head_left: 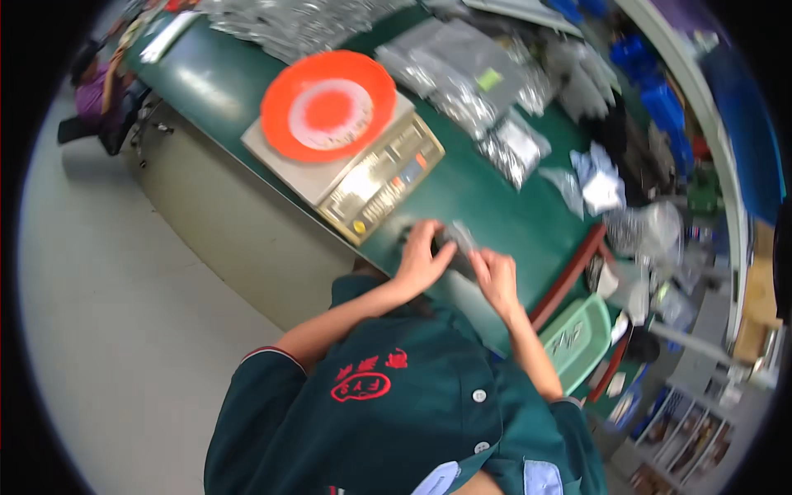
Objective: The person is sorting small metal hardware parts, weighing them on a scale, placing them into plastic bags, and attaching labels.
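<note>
My left hand (pixel 423 262) and my right hand (pixel 497 282) are close together over the near edge of the green table. Between them is a small clear grey plastic bag (pixel 462 238). The fingertips of both hands are closed on it, the left from one side and the right from the other. Something dark shows in or behind the bag, but blur hides what it is. Just beyond my left hand stands a digital weighing scale (pixel 375 183). On its pan sits an orange-red plastic dish (pixel 285 103) with several small pieces in the bottom.
Flat grey plastic bags (pixel 470 66) cover the table's far side, with a filled clear bag (pixel 516 148) nearer. On the right are a dark red bar (pixel 569 276) and a light green basket (pixel 598 313) holding small parts. A seated person (pixel 95 95) is at the far left.
</note>
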### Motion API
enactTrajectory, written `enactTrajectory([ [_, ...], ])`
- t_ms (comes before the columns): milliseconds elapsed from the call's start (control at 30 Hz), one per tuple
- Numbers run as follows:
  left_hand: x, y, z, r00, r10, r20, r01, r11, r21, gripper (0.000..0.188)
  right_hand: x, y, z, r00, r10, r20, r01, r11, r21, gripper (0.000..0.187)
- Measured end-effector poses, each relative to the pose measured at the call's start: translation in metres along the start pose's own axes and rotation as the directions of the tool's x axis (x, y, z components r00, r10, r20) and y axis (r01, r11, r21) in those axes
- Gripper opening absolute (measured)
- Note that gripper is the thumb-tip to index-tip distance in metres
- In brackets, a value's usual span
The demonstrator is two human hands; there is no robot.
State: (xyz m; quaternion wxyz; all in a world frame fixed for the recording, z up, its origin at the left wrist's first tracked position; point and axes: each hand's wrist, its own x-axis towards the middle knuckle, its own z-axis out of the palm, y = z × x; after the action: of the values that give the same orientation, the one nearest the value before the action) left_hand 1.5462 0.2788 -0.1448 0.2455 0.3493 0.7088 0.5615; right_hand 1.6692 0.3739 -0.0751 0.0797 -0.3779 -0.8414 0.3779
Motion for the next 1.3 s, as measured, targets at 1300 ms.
enactTrajectory([
  [1300,0.005,0.013,0.004,0.844,-0.370,0.388,0.456,0.876,-0.158,0.014,0.013,0.059,-0.015,0.979,0.195,0.066,-0.205,0.907,0.367,0.042],
])
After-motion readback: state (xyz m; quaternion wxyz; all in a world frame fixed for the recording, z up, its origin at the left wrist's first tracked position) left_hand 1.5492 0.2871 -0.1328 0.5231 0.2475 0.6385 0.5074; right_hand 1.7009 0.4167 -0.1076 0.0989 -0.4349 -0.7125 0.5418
